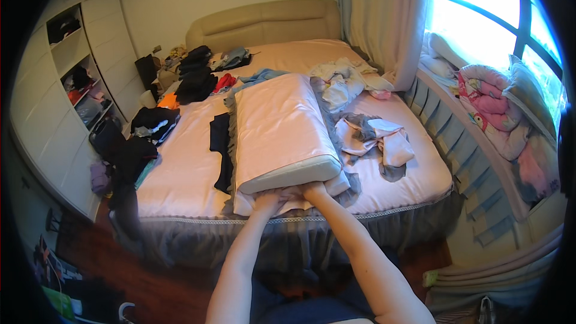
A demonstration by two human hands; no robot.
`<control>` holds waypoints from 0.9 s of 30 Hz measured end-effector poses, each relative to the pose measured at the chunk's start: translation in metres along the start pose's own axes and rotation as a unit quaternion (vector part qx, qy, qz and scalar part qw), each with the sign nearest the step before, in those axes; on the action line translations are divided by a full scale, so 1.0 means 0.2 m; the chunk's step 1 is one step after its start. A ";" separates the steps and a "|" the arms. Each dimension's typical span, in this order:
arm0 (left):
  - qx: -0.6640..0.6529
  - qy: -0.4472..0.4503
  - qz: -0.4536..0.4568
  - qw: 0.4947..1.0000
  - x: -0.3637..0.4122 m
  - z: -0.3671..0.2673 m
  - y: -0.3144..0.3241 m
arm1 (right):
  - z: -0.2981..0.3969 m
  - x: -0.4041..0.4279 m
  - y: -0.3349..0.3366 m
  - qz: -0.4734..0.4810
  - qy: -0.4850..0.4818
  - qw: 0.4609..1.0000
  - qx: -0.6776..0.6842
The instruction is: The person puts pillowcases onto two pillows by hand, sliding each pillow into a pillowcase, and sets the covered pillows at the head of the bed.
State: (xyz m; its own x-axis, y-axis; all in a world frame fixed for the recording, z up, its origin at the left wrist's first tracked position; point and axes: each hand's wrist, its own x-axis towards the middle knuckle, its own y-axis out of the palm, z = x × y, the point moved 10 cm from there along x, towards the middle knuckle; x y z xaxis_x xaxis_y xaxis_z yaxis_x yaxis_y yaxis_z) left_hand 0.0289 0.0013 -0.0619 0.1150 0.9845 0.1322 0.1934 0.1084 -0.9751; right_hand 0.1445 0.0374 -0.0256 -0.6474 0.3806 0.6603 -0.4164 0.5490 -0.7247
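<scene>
A pillow (292,173) with a pale blue-white inner lies lengthwise on the bed, its near end bare. Pink satin pillowcase fabric (283,121) with a grey ruffled edge covers most of it. My left hand (269,200) rests at the pink fabric below the pillow's near end, fingers partly hidden. Just right of it, my right hand (313,189) reaches beneath the same end, and its fingertips are hidden under the pillow. Whether either hand grips the fabric does not show. A crumpled pink satin piece with grey ruffles (396,144) lies to the right.
Dark folded clothes (195,76) and a black garment (155,121) line the bed's left side. Dark cloth (221,153) lies beside the pillow. White printed fabric (339,83) is heaped farther back. A pink quilt (492,99) sits on the window ledge; an open-shelved wardrobe (72,54) stands left.
</scene>
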 end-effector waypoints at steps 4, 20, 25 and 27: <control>-0.007 -0.012 -0.018 1.000 -0.03 -0.06 -0.17 | -0.04 -0.10 -0.11 -0.025 -0.008 1.000 -0.007; 0.084 0.225 -0.257 0.936 0.01 -0.84 -0.69 | -0.15 -0.13 -0.29 -0.061 0.009 0.998 0.027; 0.133 0.193 -0.159 0.959 0.28 -0.65 -0.36 | -0.16 -0.14 -0.43 0.128 0.058 0.989 0.052; 0.139 0.188 -0.130 0.964 0.33 -0.64 -0.29 | -0.20 -0.16 -0.52 0.099 0.042 0.993 0.051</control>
State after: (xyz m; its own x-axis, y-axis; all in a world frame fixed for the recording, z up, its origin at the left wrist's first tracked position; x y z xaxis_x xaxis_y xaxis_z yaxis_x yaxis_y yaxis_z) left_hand 0.1492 0.0422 0.0251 0.4532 0.8051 0.3826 0.0011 0.4288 -0.9034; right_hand 0.2335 -0.0015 0.0362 -0.6696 0.5356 0.5145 -0.3521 0.3810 -0.8549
